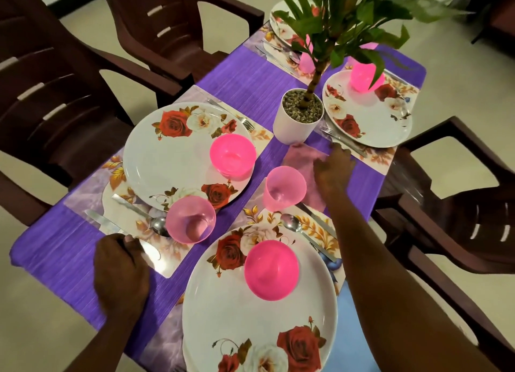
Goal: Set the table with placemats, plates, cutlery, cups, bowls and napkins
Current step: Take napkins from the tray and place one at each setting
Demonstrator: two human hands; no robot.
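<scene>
Purple cloth covers the table (250, 76), set with four floral plates while a person lays a napkin.

The right hand (333, 166) rests with loosely spread fingers on a mauve napkin (303, 159) lying on the cloth between the white plant pot (292, 123) and a pink cup (284, 187); whether it pinches the fabric cannot be told. The left hand (121, 271) rests near the table edge, its fingers curled at the corner of the near-left placemat (156, 257), just beside a knife (106, 222). The near plate (250, 310) carries a pink bowl (271, 270), with a spoon (303, 233) to its right. The left plate (170, 159) holds another bowl (232, 154), a second cup (191, 219) at its rim. Brown chairs (55, 73) stand around.
</scene>
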